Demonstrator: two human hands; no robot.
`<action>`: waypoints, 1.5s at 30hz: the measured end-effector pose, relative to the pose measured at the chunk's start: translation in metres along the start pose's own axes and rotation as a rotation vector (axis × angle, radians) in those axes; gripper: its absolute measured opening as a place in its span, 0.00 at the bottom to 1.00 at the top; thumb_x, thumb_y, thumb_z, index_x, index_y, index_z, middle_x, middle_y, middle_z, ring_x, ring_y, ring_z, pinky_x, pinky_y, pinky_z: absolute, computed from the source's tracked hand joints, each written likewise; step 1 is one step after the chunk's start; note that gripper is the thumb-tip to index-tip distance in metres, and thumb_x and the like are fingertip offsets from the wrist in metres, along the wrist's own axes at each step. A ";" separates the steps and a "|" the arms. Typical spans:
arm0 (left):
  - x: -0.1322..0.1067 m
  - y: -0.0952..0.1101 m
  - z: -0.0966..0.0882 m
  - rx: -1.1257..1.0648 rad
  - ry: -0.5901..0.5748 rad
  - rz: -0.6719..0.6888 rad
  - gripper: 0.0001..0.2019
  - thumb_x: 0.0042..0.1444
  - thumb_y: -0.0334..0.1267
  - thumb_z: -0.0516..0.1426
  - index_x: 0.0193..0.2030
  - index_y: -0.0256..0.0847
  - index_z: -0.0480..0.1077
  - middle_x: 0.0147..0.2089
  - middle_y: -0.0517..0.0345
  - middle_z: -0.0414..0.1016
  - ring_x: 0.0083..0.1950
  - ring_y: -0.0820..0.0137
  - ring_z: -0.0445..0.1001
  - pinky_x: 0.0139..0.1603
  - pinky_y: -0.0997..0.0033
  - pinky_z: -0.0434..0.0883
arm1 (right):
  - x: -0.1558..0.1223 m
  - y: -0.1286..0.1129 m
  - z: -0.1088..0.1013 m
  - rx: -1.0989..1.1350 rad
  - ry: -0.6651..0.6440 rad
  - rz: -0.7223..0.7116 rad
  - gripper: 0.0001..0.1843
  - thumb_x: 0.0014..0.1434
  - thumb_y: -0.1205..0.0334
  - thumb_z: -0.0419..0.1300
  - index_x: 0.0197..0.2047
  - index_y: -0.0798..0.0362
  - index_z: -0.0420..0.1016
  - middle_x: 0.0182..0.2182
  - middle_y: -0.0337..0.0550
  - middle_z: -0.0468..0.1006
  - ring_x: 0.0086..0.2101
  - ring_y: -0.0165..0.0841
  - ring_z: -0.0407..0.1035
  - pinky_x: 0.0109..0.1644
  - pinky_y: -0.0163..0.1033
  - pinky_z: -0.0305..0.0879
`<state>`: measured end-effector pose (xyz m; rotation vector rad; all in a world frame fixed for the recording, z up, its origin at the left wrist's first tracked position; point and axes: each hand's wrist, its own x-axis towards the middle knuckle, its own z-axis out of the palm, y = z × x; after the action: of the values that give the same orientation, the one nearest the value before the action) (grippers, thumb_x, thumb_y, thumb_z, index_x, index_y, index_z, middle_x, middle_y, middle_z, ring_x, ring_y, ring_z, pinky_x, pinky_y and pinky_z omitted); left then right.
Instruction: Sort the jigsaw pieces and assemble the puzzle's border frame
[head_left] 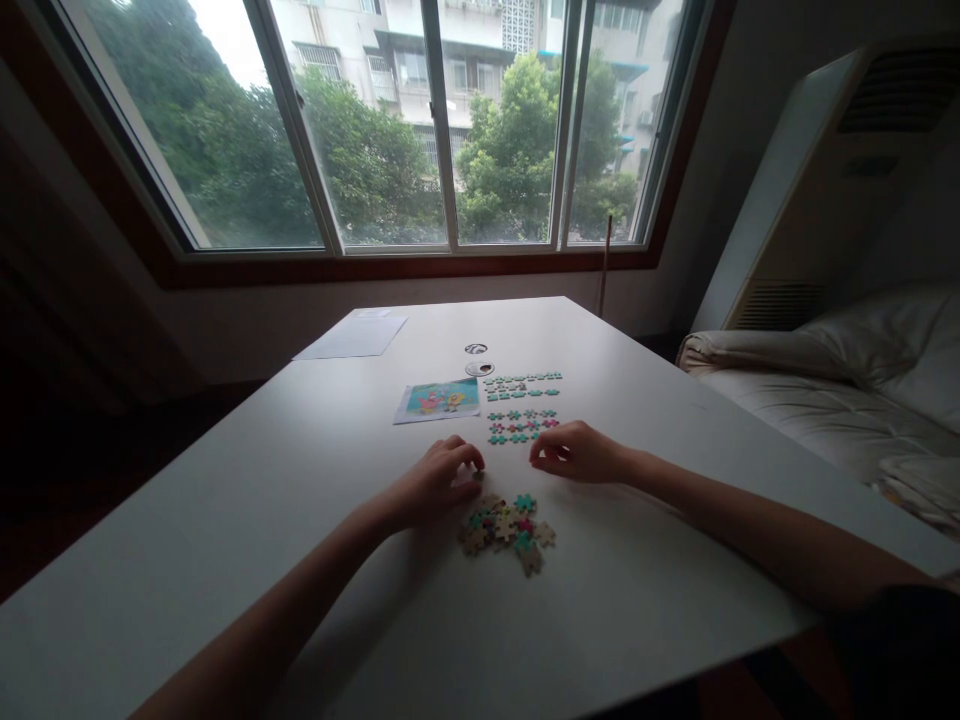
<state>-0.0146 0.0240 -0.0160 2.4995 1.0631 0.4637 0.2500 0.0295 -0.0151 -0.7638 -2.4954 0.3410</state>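
Observation:
My left hand [439, 480] rests on the white table [300, 500], fingers curled and pinched on a small puzzle piece at its fingertips. My right hand [574, 452] lies close by on the right, fingers curled inward; what they hold, if anything, is hidden. Just in front of both hands sits a loose pile of puzzle pieces [506, 528], some face down. Beyond the hands, sorted pieces lie in rows [521, 405]. A colourful reference picture [439, 400] lies to the left of the rows.
A white sheet of paper [352, 336] lies at the far left of the table. Two small round objects [478, 360] sit behind the rows. A sofa with a pale blanket [832, 390] stands to the right. A large window [420, 120] faces trees.

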 end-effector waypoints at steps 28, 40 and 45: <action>0.010 0.051 0.010 -1.032 0.174 -0.236 0.18 0.40 0.40 0.66 0.35 0.34 0.66 0.25 0.59 0.72 0.25 0.73 0.70 0.26 0.74 0.66 | 0.003 -0.042 0.013 -0.195 0.272 -0.060 0.14 0.54 0.52 0.58 0.39 0.53 0.71 0.18 0.33 0.72 0.21 0.24 0.67 0.31 0.31 0.58; 0.006 0.040 0.009 -0.709 0.108 -0.131 0.14 0.49 0.40 0.59 0.41 0.36 0.65 0.30 0.59 0.70 0.28 0.74 0.69 0.26 0.76 0.66 | 0.001 -0.034 0.009 -0.278 0.319 -0.066 0.14 0.55 0.52 0.57 0.38 0.52 0.72 0.17 0.33 0.72 0.20 0.24 0.66 0.32 0.32 0.58; -0.008 0.032 -0.004 -0.287 -0.034 0.019 0.07 0.52 0.37 0.56 0.38 0.39 0.69 0.30 0.60 0.67 0.29 0.75 0.65 0.28 0.78 0.64 | -0.002 -0.006 -0.005 -0.372 0.462 0.001 0.14 0.55 0.52 0.57 0.39 0.53 0.73 0.15 0.32 0.70 0.17 0.23 0.61 0.31 0.32 0.58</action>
<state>-0.0021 -0.0011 0.0014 2.2574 0.8909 0.5369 0.2512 0.0241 -0.0092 -0.8705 -2.1340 -0.2836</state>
